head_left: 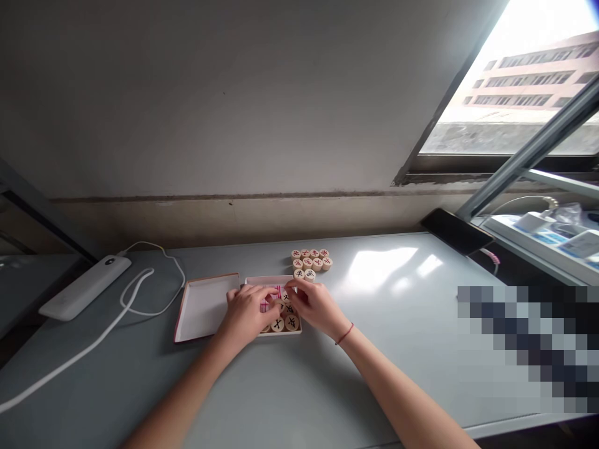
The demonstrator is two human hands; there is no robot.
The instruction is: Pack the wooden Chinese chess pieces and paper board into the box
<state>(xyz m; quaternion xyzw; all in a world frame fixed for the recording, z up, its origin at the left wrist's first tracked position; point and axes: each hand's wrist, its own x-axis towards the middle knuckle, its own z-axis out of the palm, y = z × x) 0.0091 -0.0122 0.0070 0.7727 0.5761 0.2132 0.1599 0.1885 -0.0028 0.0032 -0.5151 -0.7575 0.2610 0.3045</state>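
A shallow white-walled box [299, 332] holds several round wooden Chinese chess pieces [277, 324] with black characters. My left hand [248, 312] lies over its left part, fingers bent and apart, its thumb and forefinger above the pieces; I see nothing between them. At the right rim my right hand [321, 307] has its thumb and fingertips drawn together in a pinch; what they hold, if anything, is hidden. Just beyond it, more Chinese chess pieces [307, 264] stand in short rows, most with red characters and two nearer ones with black. The box lid [206, 308] lies inside-up on the left.
A white power strip [87, 287] with a looping white cable [100, 337] is at the left of the grey table [374, 362]. A dark flat device [456, 231] leans at the back right corner, beside a metal frame and a shelf with boxes [552, 243]. A wall rises behind.
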